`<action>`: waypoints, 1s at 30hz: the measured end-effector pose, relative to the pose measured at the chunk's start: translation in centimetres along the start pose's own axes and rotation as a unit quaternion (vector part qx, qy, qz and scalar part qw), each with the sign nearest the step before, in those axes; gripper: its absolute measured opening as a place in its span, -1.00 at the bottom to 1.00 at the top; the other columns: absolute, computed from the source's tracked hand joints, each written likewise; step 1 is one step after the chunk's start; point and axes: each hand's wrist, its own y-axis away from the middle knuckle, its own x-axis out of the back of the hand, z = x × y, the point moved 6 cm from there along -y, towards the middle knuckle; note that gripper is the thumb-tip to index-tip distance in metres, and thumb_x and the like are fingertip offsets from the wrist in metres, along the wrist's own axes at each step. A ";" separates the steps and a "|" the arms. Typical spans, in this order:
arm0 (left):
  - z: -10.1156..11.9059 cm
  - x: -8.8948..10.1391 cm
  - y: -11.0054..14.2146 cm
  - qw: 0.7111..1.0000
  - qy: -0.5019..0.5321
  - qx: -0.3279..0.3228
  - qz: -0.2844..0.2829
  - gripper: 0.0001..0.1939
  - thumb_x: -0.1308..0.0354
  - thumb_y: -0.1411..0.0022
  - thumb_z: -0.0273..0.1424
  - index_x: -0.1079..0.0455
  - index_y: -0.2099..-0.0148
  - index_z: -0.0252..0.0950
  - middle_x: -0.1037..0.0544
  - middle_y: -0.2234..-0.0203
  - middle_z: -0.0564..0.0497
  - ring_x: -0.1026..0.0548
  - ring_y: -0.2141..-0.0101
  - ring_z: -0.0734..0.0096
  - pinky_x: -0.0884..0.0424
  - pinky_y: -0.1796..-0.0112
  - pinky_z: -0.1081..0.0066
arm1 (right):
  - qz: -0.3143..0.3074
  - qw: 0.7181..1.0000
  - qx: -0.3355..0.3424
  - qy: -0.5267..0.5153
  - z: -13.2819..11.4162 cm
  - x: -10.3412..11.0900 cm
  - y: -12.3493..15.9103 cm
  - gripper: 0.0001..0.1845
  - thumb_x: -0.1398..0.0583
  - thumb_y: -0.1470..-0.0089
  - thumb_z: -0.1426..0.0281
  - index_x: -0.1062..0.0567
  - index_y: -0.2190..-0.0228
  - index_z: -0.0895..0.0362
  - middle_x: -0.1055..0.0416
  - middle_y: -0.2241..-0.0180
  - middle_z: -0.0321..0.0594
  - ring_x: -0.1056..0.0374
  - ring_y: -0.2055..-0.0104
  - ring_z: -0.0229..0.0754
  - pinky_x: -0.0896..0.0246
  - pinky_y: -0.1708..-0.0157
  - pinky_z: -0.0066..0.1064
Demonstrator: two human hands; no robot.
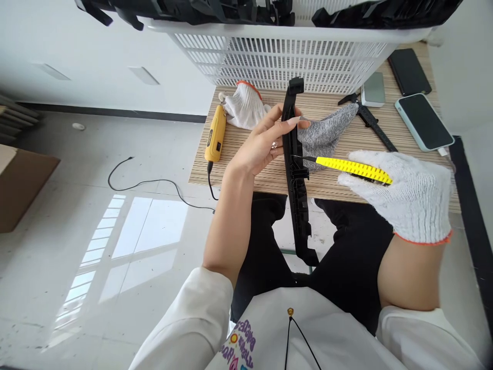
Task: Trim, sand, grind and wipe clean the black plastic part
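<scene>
My bare left hand (271, 133) is closed around the upper part of a long black plastic part (297, 190), which stands nearly upright in view, its lower end over my lap. In a white knit glove, my right hand (404, 185) grips a yellow-handled tool (346, 167) with a thin dark tip. That tip points left and meets the middle of the black part, or lies just in front of it; I cannot tell which. A grey knit glove (327, 131) lies on the table behind the part.
A white slatted basket (277, 51) with black plastic parts stands at the table's back. On the wooden table (200, 159) lie a yellow corded tool (215, 134), a white glove (245, 105), black calipers (375, 126), a grey box (373, 90), a black flat case (409, 72) and a phone (424, 122).
</scene>
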 end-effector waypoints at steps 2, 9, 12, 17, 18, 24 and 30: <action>-0.3 0.4 0.2 0.999 -0.025 0.023 0.000 -0.77 -0.26 -0.26 -0.47 -0.46 0.04 -0.16 -0.62 0.18 0.03 -0.40 0.56 0.68 -0.19 0.63 0.63 | 0.005 1.000 0.001 -0.008 0.0 -0.1 -0.1 -0.53 -0.28 -0.14 -0.03 -0.66 0.06 0.00 -0.69 0.26 -0.25 -0.61 0.30 0.01 -0.26 0.46 -0.28; -0.5 0.3 0.5 0.998 -0.054 0.032 -0.032 -0.49 -0.35 -0.18 -0.46 -0.38 -0.15 -0.03 -0.65 0.23 0.04 -0.53 0.46 0.50 -0.31 0.57 0.58 | 0.015 0.998 0.024 -0.060 0.2 -0.2 -0.2 -0.57 -0.32 -0.14 0.06 -0.66 0.07 0.07 -0.67 0.14 -0.22 -0.63 0.18 0.02 -0.43 0.32 -0.25; -0.6 -0.1 0.4 0.998 -0.044 0.027 -0.020 -0.60 -0.30 -0.26 -0.39 -0.40 -0.13 -0.05 -0.63 0.27 0.03 -0.50 0.50 0.51 -0.27 0.59 0.57 | -0.001 0.994 0.043 -0.103 0.3 -0.7 -0.2 -0.58 -0.34 -0.13 0.07 -0.67 0.11 0.10 -0.67 0.12 -0.21 -0.63 0.16 0.00 -0.47 0.24 -0.25; -0.6 -0.6 0.2 0.999 -0.039 0.024 0.004 -0.73 -0.20 -0.37 -0.32 -0.40 -0.10 -0.09 -0.60 0.32 0.03 -0.40 0.60 0.62 -0.24 0.61 0.58 | 0.047 0.997 0.037 -0.052 0.4 -0.7 -0.3 -0.57 -0.34 -0.13 0.08 -0.66 0.06 0.06 -0.67 0.14 -0.24 -0.63 0.21 0.00 -0.46 0.32 -0.25; -0.6 -0.5 0.2 0.999 -0.038 0.030 0.012 -0.72 -0.21 -0.37 -0.32 -0.40 -0.11 -0.09 -0.59 0.32 0.04 -0.41 0.60 0.63 -0.25 0.60 0.58 | 0.039 0.997 0.035 -0.064 0.4 -0.8 -0.4 -0.57 -0.34 -0.12 0.07 -0.66 0.06 0.05 -0.67 0.13 -0.23 -0.63 0.20 -0.01 -0.47 0.30 -0.26; -0.2 -0.7 0.3 1.000 -0.015 0.008 -0.017 -0.78 -0.14 -0.39 -0.39 -0.45 -0.06 -0.15 -0.54 0.35 0.07 -0.23 0.66 0.77 -0.13 0.65 0.65 | -0.005 0.991 -0.015 -0.137 1.0 -1.4 -0.9 -0.56 -0.37 -0.09 0.07 -0.69 0.09 0.07 -0.66 0.10 -0.20 -0.61 0.10 0.01 -0.48 0.15 -0.27; -0.6 -0.2 -0.1 1.000 -0.026 0.003 0.002 -0.83 -0.13 -0.38 -0.39 -0.51 0.05 -0.22 -0.52 0.34 0.05 -0.27 0.63 0.73 -0.13 0.67 0.65 | -0.036 0.982 -0.059 -0.173 2.1 -1.8 -0.9 -0.57 -0.41 -0.02 0.08 -0.69 0.09 -0.01 -0.67 0.12 -0.26 -0.61 0.11 -0.01 -0.47 0.11 -0.25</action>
